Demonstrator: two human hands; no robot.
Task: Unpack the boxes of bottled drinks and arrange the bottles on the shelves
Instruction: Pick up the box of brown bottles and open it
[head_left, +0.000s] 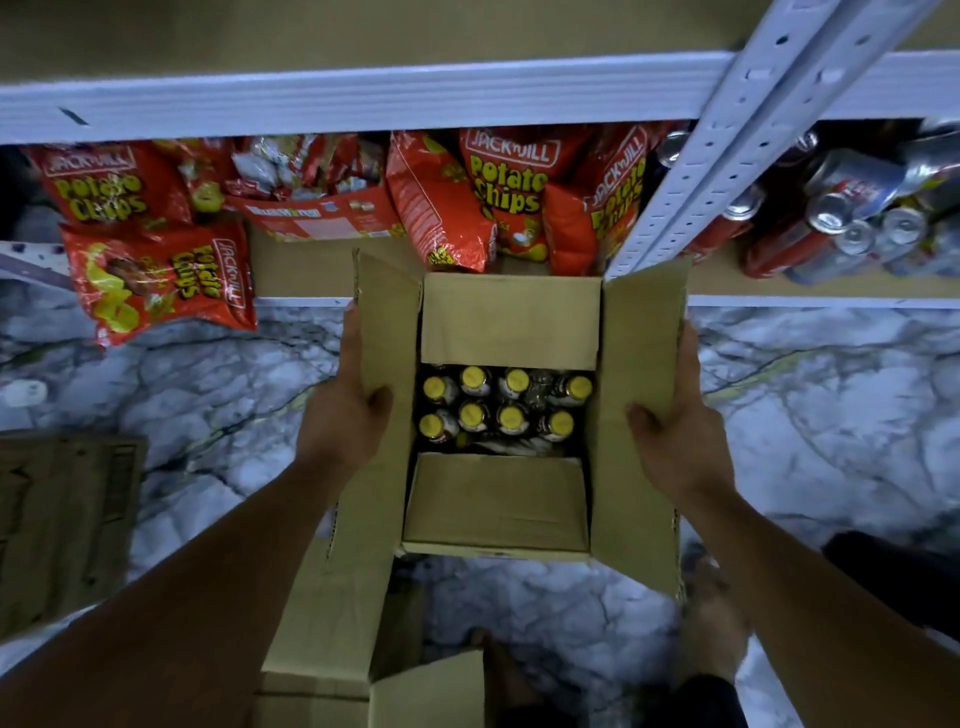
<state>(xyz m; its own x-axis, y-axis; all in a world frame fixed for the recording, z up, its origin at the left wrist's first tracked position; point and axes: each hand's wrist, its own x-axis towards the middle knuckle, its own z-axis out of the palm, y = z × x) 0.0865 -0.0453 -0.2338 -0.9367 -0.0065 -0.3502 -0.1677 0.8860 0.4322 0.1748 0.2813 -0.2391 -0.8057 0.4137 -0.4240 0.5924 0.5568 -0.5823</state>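
On the marbled floor (208, 374) at far left lies a cardboard carton (62, 519), and beyond it red chip bags (156, 280) crowd the low shelf (296, 270). The left hand (343, 410) clasps the left flap of the open box (498, 499), thumb inside and fingers (353, 332) wrapped outside. Yellow-capped bottles (511, 415) stand in rows inside the box, just before the shelf. The right hand (670, 421) grasps the right flap the same way. Drink cans (841, 223) lie heaped on the shelf at far right.

We see red chip bags (511, 192) on the shelf (301, 270), one bag (161, 280) overhanging its front edge, cans (852, 218) at its right end.
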